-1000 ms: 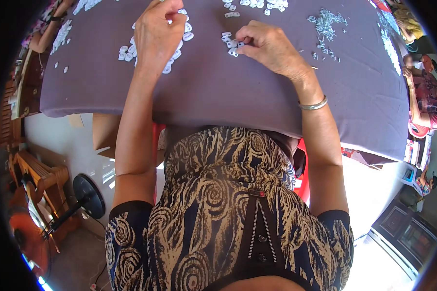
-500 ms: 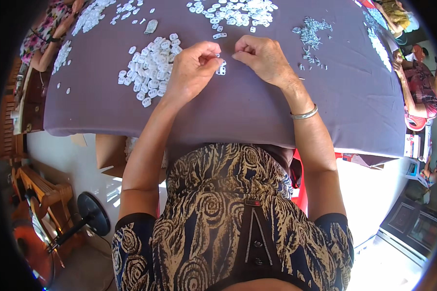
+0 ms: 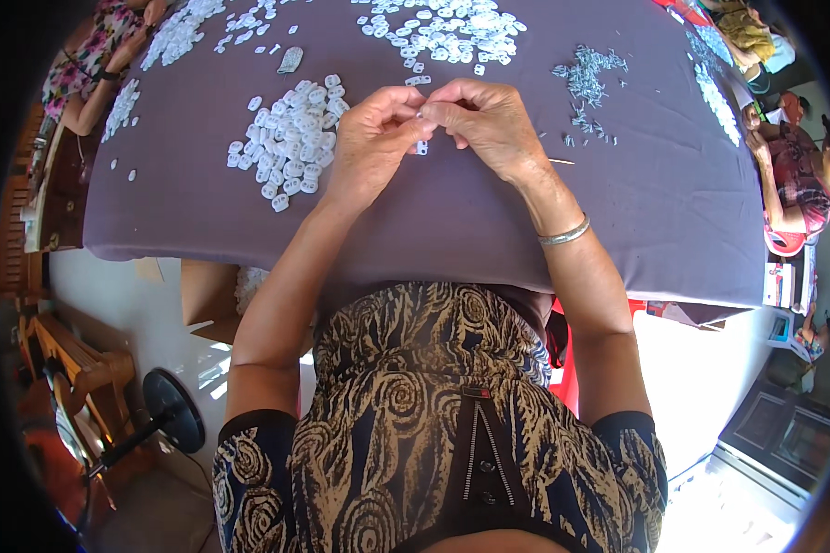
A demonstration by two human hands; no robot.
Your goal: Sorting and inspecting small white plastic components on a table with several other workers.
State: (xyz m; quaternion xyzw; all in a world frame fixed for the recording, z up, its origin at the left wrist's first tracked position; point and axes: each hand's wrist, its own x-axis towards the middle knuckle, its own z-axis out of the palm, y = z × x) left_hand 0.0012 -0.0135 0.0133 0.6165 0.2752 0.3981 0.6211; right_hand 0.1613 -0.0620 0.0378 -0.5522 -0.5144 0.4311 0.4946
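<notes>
My left hand (image 3: 373, 138) and my right hand (image 3: 493, 129) meet above the dark tablecloth, thumbs and fingers pinched together. Something tiny and pale shows between the fingertips, but its kind is hidden. Just below the fingers lies a small white piece with dark holes (image 3: 421, 147), partly covered by my left hand. Beyond the fingertips rests another white piece (image 3: 418, 80). A heap of small white oval pieces with holes (image 3: 290, 138) sits to the left of my left hand.
Small grey metal pieces (image 3: 588, 78) lie scattered at the far right, and more white pieces (image 3: 461, 32) spread at the back. A thin stick (image 3: 563, 162) is by my right wrist. A grey-white oblong object (image 3: 290, 60) lies back left. Other people sit at both sides.
My right hand has moved left, and its fingertips now meet those of my left hand. Before, a gap separated the hands. The thin stick shows more fully beside my right wrist.
</notes>
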